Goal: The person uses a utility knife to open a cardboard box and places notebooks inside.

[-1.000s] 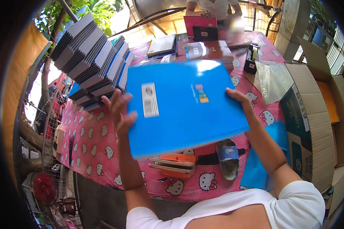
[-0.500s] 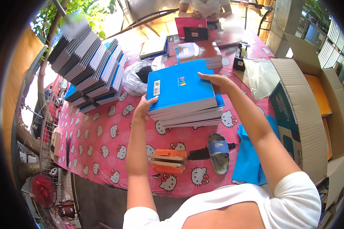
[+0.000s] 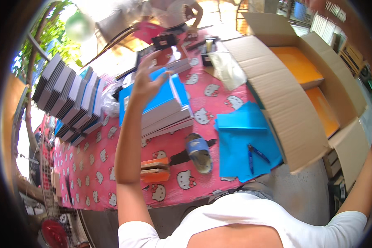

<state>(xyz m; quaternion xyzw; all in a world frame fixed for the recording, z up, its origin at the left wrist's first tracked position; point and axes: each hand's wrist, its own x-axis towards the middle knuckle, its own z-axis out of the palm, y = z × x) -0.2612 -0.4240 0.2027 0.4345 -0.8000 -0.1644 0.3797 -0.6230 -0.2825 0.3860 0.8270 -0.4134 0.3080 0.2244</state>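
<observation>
A stack of blue-covered notebooks (image 3: 163, 111) sits on the pink patterned tablecloth. My left hand (image 3: 146, 80) is raised over the top of it with fingers stretched out, near the upper blue cover; whether it touches is unclear. My right arm reaches up along the right rim, beyond the open cardboard box (image 3: 273, 95). The right hand (image 3: 335, 12) is a smeared shape at the top right corner, and its fingers cannot be made out. Orange-covered books (image 3: 297, 66) lie inside the box.
Tall piles of notebooks (image 3: 70, 97) stand at the left. Blue sheets (image 3: 239, 144) carry dark blue snips (image 3: 254, 157). Nearer lie a blue slide sandal (image 3: 199, 153) and an orange block-like object (image 3: 155, 169). Across the table, another person (image 3: 169, 16) stands by a tape dispenser (image 3: 208, 51).
Both hands were on the blue notebooks; the right has let go and swung to the far upper right. The left has lifted over the stack. The view has turned rightward.
</observation>
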